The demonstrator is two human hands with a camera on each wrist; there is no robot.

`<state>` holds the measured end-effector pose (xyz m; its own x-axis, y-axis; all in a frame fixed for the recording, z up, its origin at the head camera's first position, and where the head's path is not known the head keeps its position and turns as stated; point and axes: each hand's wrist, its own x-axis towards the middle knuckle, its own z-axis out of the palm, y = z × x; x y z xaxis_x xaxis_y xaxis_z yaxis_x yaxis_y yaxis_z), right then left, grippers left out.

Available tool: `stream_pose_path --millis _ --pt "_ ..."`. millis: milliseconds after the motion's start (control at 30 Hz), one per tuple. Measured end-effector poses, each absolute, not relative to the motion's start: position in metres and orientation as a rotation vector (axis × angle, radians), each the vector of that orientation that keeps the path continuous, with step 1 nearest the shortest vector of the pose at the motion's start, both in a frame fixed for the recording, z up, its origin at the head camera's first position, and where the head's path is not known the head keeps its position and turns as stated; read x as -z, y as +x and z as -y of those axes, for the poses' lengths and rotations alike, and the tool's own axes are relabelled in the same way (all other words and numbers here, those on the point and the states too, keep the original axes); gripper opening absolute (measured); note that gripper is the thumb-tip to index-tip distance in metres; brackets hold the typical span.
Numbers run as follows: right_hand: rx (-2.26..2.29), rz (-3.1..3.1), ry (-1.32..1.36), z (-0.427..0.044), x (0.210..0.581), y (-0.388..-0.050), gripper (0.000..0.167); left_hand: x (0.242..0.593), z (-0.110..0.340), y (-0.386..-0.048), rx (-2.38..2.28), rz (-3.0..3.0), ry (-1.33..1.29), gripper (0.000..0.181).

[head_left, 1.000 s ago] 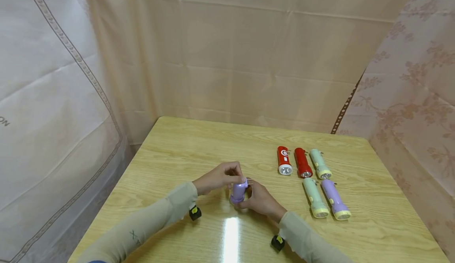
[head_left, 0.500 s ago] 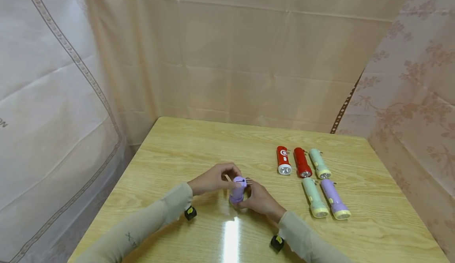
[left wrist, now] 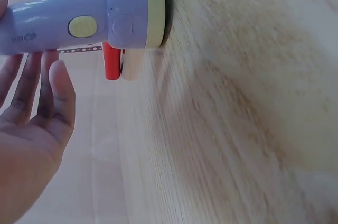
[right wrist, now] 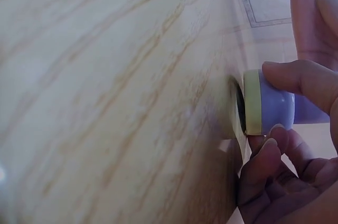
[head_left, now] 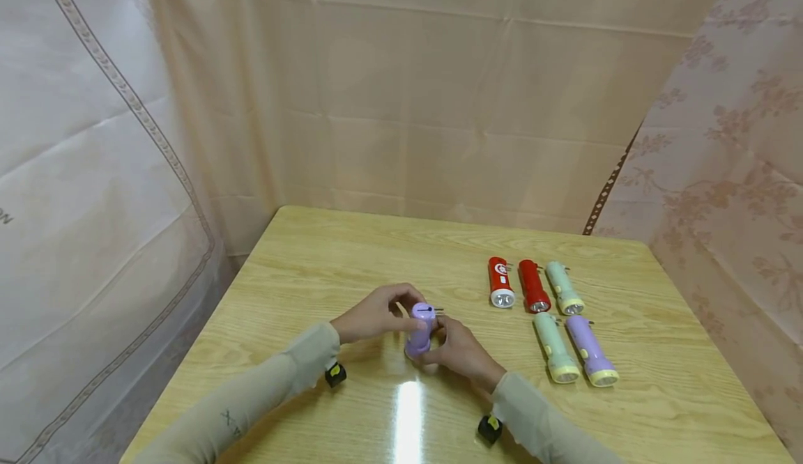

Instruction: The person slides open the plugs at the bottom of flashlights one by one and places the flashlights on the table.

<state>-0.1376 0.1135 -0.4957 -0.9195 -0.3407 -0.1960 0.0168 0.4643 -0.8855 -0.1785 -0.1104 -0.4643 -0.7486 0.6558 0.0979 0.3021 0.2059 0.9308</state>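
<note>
A purple flashlight (head_left: 419, 333) stands near the middle of the table (head_left: 351, 255), lamp end down and leaning slightly. Two metal prongs stick out to the right by its tail end. My left hand (head_left: 373, 316) grips the upper barrel, thumb on the near side; in the left wrist view its fingers (left wrist: 62, 94) reach the barrel below the cream button (left wrist: 83, 26). Around the wide head, my right hand (head_left: 465, 354) pinches with thumb and fingers. The right wrist view shows the cream rim (right wrist: 253, 102) very close to the tabletop; whether it touches I cannot tell.
On the right, several flashlights lie in two rows. At the back are a red-and-white one (head_left: 502, 283), a red one (head_left: 534, 287) and a mint one (head_left: 565, 288). Nearer lie another mint flashlight (head_left: 555, 348) and another purple one (head_left: 592, 351). Cloth drapes (head_left: 401, 102) enclose the table.
My left hand has slid left off the tail end and onto the barrel's side. The flashlight has turned a little and its tail has risen. My right hand has stayed nearly still.
</note>
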Motion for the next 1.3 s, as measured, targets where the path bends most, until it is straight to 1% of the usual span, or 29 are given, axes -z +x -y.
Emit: stream_pose_path --millis 167,367,567,800,1100,1300 --pt "1.439 -2.366 -0.226 -0.113 0.496 -0.137 0.051 0.464 0.109 -0.179 -1.577 -2.234 0.850 0.029" --pt "1.471 -2.335 -0.242 -0.113 0.496 -0.133 0.046 0.463 0.110 -0.182 -1.589 -2.265 0.763 0.030" --pt "1.493 -2.296 -0.260 -0.113 0.495 -0.130 0.046 0.466 0.111 -0.185 -1.621 -2.238 0.689 0.032" --pt "1.495 -2.264 -0.248 -0.111 0.491 -0.125 0.047 0.475 0.112 -0.190 -1.696 -2.125 0.543 0.037" --pt "1.468 -2.285 -0.260 -0.111 0.490 -0.123 0.045 0.481 0.111 -0.195 -1.716 -2.113 0.444 0.046" --pt "1.477 -2.264 -0.251 -0.112 0.489 -0.122 0.046 0.483 0.110 -0.195 -1.745 -2.106 0.388 0.045"
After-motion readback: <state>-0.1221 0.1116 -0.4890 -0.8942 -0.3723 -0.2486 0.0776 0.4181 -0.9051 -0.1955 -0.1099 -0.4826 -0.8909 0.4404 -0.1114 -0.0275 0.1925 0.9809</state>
